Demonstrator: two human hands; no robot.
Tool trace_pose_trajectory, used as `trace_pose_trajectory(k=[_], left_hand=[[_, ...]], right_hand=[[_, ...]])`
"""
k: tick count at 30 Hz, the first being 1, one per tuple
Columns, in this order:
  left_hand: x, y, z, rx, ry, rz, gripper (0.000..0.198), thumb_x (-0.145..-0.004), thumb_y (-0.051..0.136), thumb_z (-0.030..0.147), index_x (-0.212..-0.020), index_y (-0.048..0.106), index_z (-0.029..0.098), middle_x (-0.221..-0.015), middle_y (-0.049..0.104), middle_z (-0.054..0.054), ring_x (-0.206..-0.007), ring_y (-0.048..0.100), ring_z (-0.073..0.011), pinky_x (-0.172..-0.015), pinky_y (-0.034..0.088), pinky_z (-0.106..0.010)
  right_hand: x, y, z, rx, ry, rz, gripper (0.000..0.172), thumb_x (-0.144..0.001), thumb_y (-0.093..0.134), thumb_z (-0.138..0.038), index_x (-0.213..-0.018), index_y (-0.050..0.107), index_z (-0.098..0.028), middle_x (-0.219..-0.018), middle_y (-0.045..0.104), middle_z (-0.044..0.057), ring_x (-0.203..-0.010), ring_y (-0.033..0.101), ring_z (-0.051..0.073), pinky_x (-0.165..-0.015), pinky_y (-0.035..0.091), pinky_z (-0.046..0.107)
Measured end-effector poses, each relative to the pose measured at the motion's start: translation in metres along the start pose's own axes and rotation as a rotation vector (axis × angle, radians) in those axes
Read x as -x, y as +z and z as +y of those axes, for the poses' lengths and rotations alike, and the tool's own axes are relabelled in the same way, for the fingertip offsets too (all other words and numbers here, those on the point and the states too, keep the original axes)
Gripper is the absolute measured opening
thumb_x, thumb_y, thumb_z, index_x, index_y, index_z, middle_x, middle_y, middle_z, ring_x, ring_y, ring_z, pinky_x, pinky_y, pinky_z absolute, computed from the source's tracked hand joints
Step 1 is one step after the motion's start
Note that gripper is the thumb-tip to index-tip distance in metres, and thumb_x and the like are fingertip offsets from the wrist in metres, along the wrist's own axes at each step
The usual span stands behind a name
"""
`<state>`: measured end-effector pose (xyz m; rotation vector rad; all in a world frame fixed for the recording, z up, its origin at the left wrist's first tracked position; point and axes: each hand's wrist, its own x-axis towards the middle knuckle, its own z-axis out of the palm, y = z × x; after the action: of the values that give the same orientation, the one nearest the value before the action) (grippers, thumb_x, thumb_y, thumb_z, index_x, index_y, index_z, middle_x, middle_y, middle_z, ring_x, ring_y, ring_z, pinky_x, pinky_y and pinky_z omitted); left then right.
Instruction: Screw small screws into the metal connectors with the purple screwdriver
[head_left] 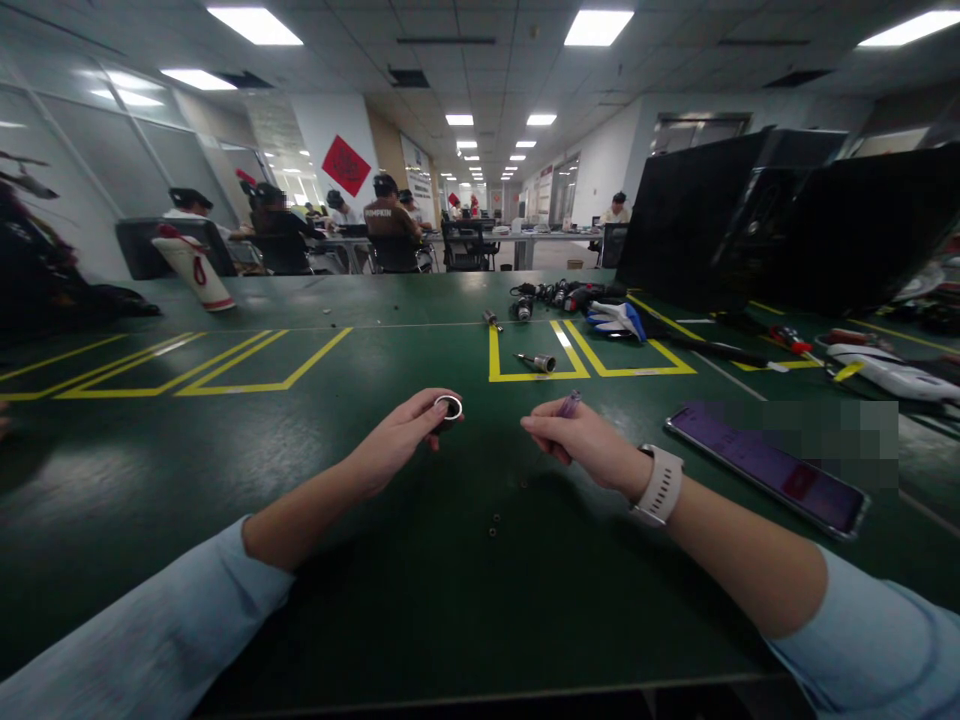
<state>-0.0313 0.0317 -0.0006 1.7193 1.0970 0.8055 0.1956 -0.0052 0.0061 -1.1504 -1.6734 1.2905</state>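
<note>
My left hand (401, 428) is closed around a small round part with a bright metal rim (459, 408) and a dark inside, its open end facing me. To the right, my right hand (589, 440) is closed, and a translucent purple piece (571, 402) sticks up above its fingers; its kind is not clear. The two hands are apart, both over the green table. Between and below them lie several tiny dark ring-shaped pieces (493, 532), like small nuts. Beyond the hands, a metal part with a thin shaft (541, 362) rests inside a yellow taped outline.
A phone (772, 470) lies beside my right wrist. Farther back are another small metal part (491, 320), a blue and white tool (616, 320), dark cables (551, 294) and a white device (885, 372). Black monitors (690, 220) stand at right. Several people sit at far desks.
</note>
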Motion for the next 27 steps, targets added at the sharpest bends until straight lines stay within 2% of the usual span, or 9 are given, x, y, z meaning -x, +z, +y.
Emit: trace_pose_trajectory(k=[5, 9, 13, 15, 17, 19, 22, 25, 27], left_hand=[[0.000, 0.000, 0.001, 0.024, 0.008, 0.047, 0.031, -0.082, 0.047, 0.038, -0.105, 0.055, 0.020, -0.104, 0.059, -0.006, -0.091, 0.052, -0.0191, -0.066, 0.044, -0.026], [-0.001, -0.001, 0.001, 0.108, -0.007, 0.054, 0.030, -0.078, 0.053, 0.031, -0.104, 0.056, 0.018, -0.110, 0.058, -0.006, -0.096, 0.053, -0.0192, -0.076, 0.045, -0.029], [0.000, 0.000, 0.005, 0.117, -0.039, 0.088, 0.032, -0.073, 0.056, 0.025, -0.103, 0.058, 0.015, -0.109, 0.058, -0.008, -0.097, 0.054, -0.0202, -0.082, 0.045, -0.034], [0.001, 0.000, 0.009, 0.039, -0.074, 0.106, 0.033, -0.070, 0.057, 0.023, -0.102, 0.060, 0.015, -0.106, 0.061, -0.008, -0.094, 0.056, -0.0214, -0.085, 0.044, -0.037], [0.004, 0.001, 0.011, -0.075, -0.084, 0.111, 0.032, -0.066, 0.058, 0.021, -0.097, 0.064, 0.016, -0.104, 0.062, -0.007, -0.093, 0.057, -0.0224, -0.087, 0.043, -0.039], [0.006, 0.003, 0.012, -0.161, -0.059, 0.106, 0.028, -0.063, 0.059, 0.020, -0.090, 0.067, 0.017, -0.107, 0.060, -0.007, -0.095, 0.057, -0.0229, -0.088, 0.043, -0.038], [0.008, 0.005, 0.013, -0.201, -0.048, 0.092, 0.023, -0.064, 0.057, 0.021, -0.084, 0.069, 0.018, -0.112, 0.057, -0.007, -0.099, 0.056, -0.0228, -0.088, 0.044, -0.036], [0.010, 0.006, 0.015, -0.159, -0.138, 0.062, 0.028, -0.067, 0.056, 0.018, -0.093, 0.068, 0.019, -0.106, 0.060, -0.006, -0.097, 0.056, -0.0225, -0.090, 0.042, -0.037], [0.011, 0.006, 0.019, -0.030, -0.220, 0.046, 0.031, -0.069, 0.056, 0.015, -0.099, 0.066, 0.017, -0.103, 0.063, -0.007, -0.094, 0.058, -0.0215, -0.089, 0.043, -0.037]], right_hand=[[0.000, 0.001, 0.002, 0.051, 0.034, 0.010, 0.031, -0.080, 0.047, -0.030, -0.052, 0.044, -0.018, -0.047, 0.039, -0.006, -0.040, 0.036, 0.007, -0.041, 0.028, 0.021], [0.000, 0.001, -0.001, 0.107, 0.032, 0.007, 0.031, -0.081, 0.046, -0.030, -0.052, 0.044, -0.018, -0.047, 0.039, -0.006, -0.040, 0.036, 0.007, -0.042, 0.029, 0.021], [0.005, 0.000, -0.006, 0.208, -0.083, -0.166, 0.033, -0.082, 0.045, -0.030, -0.052, 0.045, -0.017, -0.047, 0.038, -0.006, -0.042, 0.037, 0.007, -0.045, 0.031, 0.022], [0.007, 0.000, -0.008, 0.252, -0.167, -0.253, 0.033, -0.083, 0.046, -0.030, -0.052, 0.045, -0.017, -0.047, 0.038, -0.006, -0.044, 0.037, 0.007, -0.046, 0.031, 0.022], [0.008, 0.001, -0.009, 0.286, -0.194, -0.286, 0.033, -0.083, 0.046, -0.030, -0.052, 0.045, -0.017, -0.048, 0.038, -0.006, -0.044, 0.037, 0.007, -0.047, 0.031, 0.021], [0.008, 0.002, -0.010, 0.307, -0.139, -0.259, 0.033, -0.083, 0.046, -0.030, -0.053, 0.045, -0.017, -0.049, 0.039, -0.006, -0.044, 0.038, 0.007, -0.047, 0.031, 0.022], [0.005, 0.003, -0.009, 0.259, 0.007, -0.147, 0.032, -0.082, 0.045, -0.030, -0.054, 0.045, -0.017, -0.049, 0.042, -0.005, -0.044, 0.041, 0.008, -0.047, 0.034, 0.023], [0.001, 0.003, -0.004, 0.129, 0.083, -0.079, 0.032, -0.081, 0.045, -0.029, -0.052, 0.045, -0.017, -0.047, 0.042, -0.005, -0.042, 0.041, 0.008, -0.046, 0.033, 0.023], [-0.002, 0.002, 0.001, 0.000, 0.096, -0.068, 0.031, -0.081, 0.047, -0.030, -0.052, 0.045, -0.017, -0.047, 0.042, -0.005, -0.041, 0.041, 0.008, -0.045, 0.031, 0.022]])
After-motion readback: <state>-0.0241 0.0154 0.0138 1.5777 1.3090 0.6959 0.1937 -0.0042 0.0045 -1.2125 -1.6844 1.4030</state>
